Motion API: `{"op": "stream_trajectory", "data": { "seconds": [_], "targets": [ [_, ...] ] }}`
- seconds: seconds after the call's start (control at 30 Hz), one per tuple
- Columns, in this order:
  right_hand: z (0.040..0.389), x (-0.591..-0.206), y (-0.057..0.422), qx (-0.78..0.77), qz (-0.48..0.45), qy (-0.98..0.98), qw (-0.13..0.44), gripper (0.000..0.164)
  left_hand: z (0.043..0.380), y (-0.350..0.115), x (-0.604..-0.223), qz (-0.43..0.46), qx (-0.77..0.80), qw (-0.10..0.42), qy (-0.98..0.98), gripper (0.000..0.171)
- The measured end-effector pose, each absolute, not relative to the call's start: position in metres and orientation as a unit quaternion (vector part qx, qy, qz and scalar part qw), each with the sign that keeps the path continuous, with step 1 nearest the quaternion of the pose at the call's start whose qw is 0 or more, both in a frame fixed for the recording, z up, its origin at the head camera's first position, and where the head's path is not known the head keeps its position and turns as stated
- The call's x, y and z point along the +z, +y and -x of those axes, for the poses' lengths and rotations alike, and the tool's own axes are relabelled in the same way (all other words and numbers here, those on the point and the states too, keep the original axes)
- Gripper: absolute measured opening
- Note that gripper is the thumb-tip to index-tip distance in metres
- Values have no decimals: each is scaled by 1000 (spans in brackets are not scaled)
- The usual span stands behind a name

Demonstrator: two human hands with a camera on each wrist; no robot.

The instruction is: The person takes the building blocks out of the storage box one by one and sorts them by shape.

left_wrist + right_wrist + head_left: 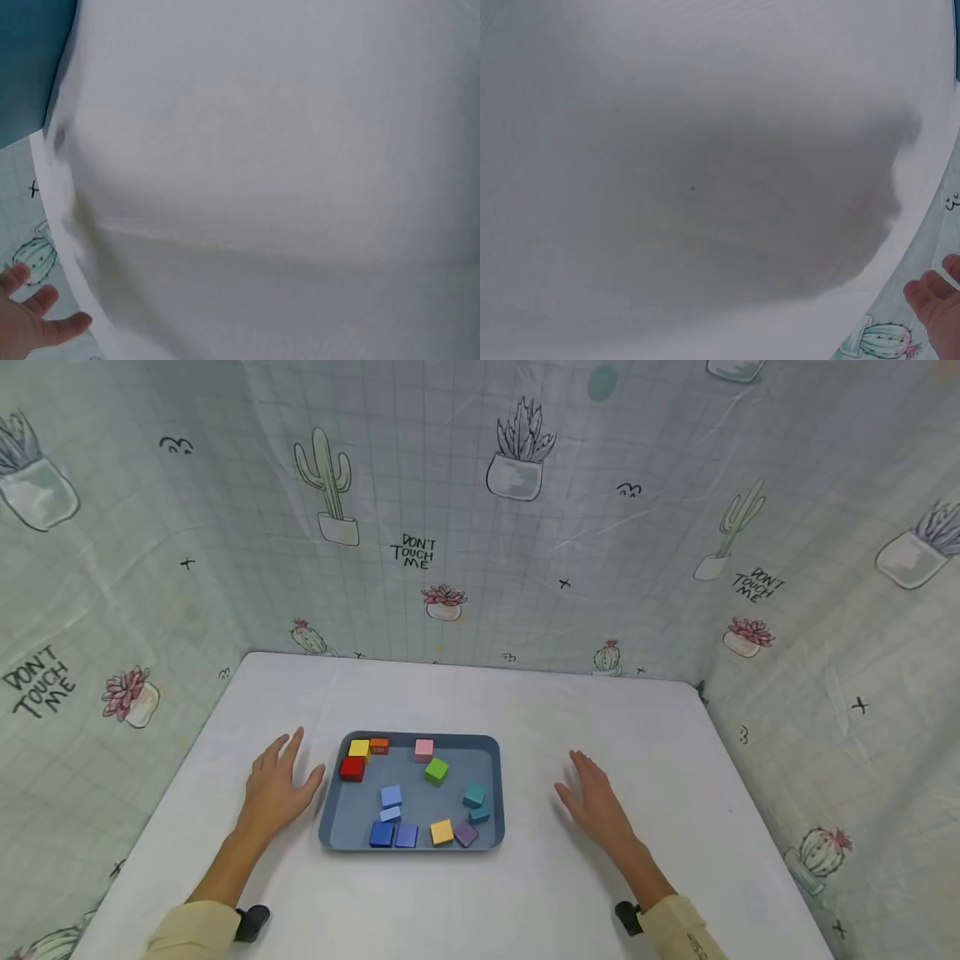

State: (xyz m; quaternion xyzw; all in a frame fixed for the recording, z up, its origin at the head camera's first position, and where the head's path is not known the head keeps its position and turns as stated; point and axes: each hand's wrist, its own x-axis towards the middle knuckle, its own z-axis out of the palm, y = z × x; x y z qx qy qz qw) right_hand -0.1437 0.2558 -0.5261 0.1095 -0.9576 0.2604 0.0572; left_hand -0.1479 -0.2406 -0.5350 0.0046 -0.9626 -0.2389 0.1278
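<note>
A blue-grey tray (427, 752) lies on the white table between the two hands. Several coloured blocks are spread inside it: a red block (352, 768) at the left, a green block (437, 771) near the middle, a dark blue block (382, 834) at the front and a purple block (466, 834) at the front right. My left hand (276, 789), fingers spread, is just left of the tray and holds nothing. My right hand (597, 802) is farther off to the tray's right, its fingers extended and nothing in its grasp. Only fingers show in the left wrist view and right wrist view.
A white cloth covers the table (555, 902). Cactus-printed curtains (450, 527) enclose it at the back and both sides. The tray has a low raised rim. Each wrist wears a black strapped device, such as the one (252, 923) on the left.
</note>
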Motion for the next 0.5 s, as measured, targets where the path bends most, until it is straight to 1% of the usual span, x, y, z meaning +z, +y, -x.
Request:
{"op": "stream_trajectory", "data": {
  "seconds": [0.1, 0.3, 0.5],
  "targets": [
    [144, -526, 253, 259, -113, -957, 67, 62, 148, -237, -535, -1, -252, 124, -960, 69],
    [143, -525, 248, 259, -115, -955, 83, 59, 148, -229, -535, -1, -252, 93, -963, 64],
    [143, -525, 244, 264, -126, -953, 84, 57, 149, -220, -533, 11, -251, 63, -966, 61]
  ]
}}
